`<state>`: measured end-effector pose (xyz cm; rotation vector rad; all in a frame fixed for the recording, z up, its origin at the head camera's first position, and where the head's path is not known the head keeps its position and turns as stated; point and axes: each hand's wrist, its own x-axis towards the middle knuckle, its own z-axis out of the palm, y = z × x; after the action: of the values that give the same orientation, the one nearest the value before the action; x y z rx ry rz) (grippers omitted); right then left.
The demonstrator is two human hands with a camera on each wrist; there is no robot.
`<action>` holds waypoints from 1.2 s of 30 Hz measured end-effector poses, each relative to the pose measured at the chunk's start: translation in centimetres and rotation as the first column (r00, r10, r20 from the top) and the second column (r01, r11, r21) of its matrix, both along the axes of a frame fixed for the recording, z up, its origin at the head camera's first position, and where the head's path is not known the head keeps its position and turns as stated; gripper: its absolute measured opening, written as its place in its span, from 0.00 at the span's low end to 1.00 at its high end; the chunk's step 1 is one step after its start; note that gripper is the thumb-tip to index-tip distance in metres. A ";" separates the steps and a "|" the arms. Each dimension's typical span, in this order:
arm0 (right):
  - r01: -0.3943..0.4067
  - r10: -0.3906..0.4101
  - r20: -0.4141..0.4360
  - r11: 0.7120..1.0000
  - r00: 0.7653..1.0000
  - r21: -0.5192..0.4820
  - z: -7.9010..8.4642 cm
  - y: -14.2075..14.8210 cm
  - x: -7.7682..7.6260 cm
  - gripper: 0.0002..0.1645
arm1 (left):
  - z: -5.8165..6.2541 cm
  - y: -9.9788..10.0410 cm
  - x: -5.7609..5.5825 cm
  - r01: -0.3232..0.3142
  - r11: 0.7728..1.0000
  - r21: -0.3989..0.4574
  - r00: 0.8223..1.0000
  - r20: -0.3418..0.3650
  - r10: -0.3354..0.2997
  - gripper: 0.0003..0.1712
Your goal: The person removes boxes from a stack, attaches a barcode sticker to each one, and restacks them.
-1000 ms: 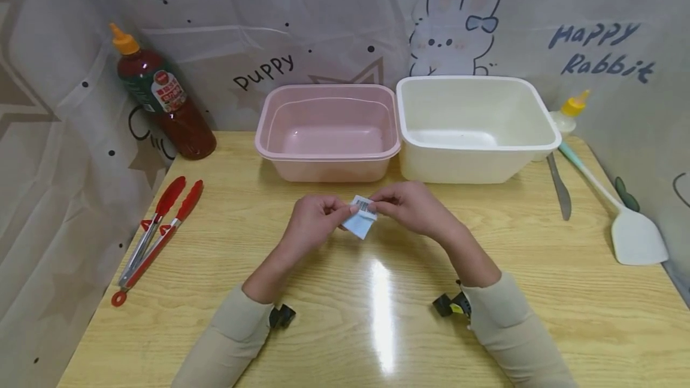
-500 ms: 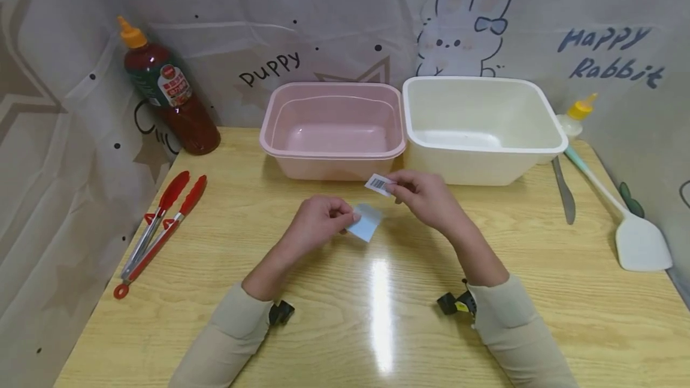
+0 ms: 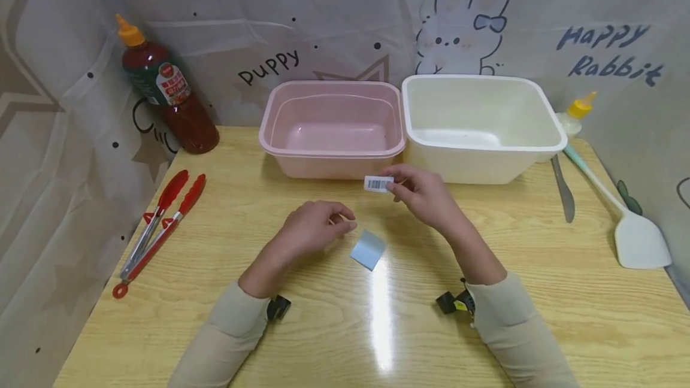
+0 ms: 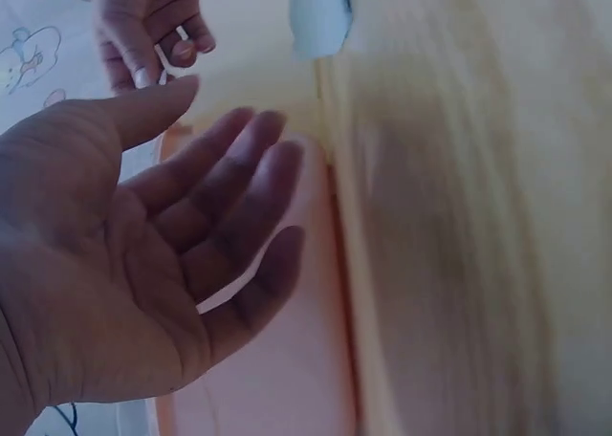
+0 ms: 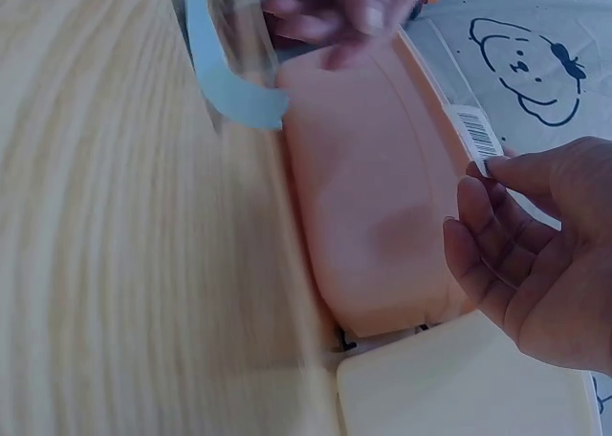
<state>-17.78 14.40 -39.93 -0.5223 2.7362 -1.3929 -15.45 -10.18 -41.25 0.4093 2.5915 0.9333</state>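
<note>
My right hand pinches a small white barcode sticker between thumb and fingertips, in front of the pink tub. In the right wrist view the barcode sticker points up from the thumb tip. My left hand holds nothing; its fingers are relaxed and apart, palm showing in the left wrist view. Just off its fingertips, toward the wearer, is a pale blue piece of paper, free of both hands. The right wrist view shows that blue paper curved.
A pink tub and a white tub stand side by side at the back. Red-handled tongs and a red sauce bottle are at left. At right lie a knife and a white spatula, near a yellow-capped bottle.
The barcode sticker has come away from the blue paper, moving up and right with the right hand. The left hand has let go of the blue paper, which has dropped toward the wearer.
</note>
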 end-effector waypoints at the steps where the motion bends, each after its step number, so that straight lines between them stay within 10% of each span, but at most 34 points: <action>1: -0.006 0.006 0.000 1.000 1.000 0.000 -0.1 -0.2 0.0 0.15 | 0.2 -0.1 -0.1 -0.027 1.000 0.012 0.999 -0.019 0.027 0.15; 10: -0.016 0.016 -0.003 0.998 1.000 -0.056 -1.7 -2.5 -0.1 0.17 | 0.4 -0.4 -1.2 -0.216 0.910 0.355 0.964 -0.069 0.256 0.13; 21: 0.085 -0.036 0.166 0.951 0.986 -0.298 -2.4 -4.9 -1.1 0.24 | -0.4 -1.4 -2.5 -0.344 0.816 0.466 0.926 0.022 0.377 0.07; 36: 0.153 -0.119 0.176 0.969 0.977 -0.194 -3.5 -6.6 -2.3 0.09 | -1.2 -2.4 -3.7 -0.384 0.810 0.443 0.904 0.001 0.428 0.11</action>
<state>-20.06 7.84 -43.43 -0.2150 2.5555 -1.6823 -19.12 -12.56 -42.40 -0.0080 2.5935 1.6970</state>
